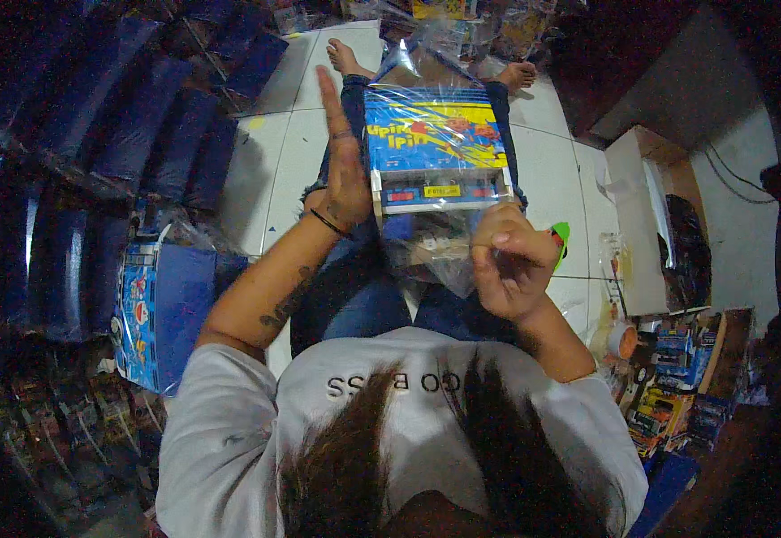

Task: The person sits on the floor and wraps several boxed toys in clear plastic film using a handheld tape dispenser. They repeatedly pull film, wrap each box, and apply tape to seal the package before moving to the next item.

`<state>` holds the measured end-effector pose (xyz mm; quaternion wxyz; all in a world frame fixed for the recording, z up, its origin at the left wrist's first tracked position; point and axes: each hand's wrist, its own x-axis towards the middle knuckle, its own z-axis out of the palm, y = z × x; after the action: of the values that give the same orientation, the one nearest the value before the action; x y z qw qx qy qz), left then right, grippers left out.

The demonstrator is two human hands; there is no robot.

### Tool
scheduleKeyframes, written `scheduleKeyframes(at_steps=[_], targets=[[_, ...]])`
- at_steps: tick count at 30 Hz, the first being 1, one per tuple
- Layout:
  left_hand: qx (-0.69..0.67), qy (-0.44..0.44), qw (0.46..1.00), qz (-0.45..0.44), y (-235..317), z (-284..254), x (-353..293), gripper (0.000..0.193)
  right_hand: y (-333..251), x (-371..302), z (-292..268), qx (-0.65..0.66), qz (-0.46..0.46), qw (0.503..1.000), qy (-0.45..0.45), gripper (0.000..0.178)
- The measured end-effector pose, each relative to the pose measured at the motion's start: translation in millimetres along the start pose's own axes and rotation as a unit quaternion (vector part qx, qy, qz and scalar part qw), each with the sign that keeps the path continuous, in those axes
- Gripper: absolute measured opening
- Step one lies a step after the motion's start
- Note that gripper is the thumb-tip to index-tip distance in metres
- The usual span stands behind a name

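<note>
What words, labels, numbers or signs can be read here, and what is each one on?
I won't copy wording, only say where it stands:
Wrapped blue-and-yellow item: large yellow lettering, readable.
Its small yellow plate: dark characters, too small to read surely.
White shirt: dark capitals, upside down in this view, partly covered.
Blue printed box at left: print too small.
Packages at lower right: print too small.

- Small packing/storage rm. is suggested.
- Bagged item is handled above tiled flr.
- Blue boxy units are lined up L of bagged item.
- Plastic-wrapped goods are piled beyond it.
- Pkgd. goods are kept to its R.
</note>
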<state>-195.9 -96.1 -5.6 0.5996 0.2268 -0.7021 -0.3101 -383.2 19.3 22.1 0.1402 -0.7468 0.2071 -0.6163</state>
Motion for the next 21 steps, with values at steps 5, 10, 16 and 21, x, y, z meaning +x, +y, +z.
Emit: scheduleKeyframes(at_steps=[5,10,16,21], targets=[[-0.173,-0.033,0.975,-0.135,-26.6,7.1,-65.0,0.098,4.9,-8.9,2.7,0.023,0.002,1.0,0.014,0.036],[-0.115,-0.132,0.973,-0.153,-30.0,9.9,-70.3,0.088,6.0,-15.7,0.8,0.039,0.032,0.998,0.028,0.036],[0.194,-0.241,0.907,0.287,55.5,-14.2,41.6,0.095,-1.0,1.2,-9.0,0.033,0.019,0.999,0.029,0.034],[0.094,-0.549,0.78,0.286,67.2,41.4,89.4,0.071,-1.6,10.0,-35.1,-0.031,0.026,0.997,-0.073,0.038]])
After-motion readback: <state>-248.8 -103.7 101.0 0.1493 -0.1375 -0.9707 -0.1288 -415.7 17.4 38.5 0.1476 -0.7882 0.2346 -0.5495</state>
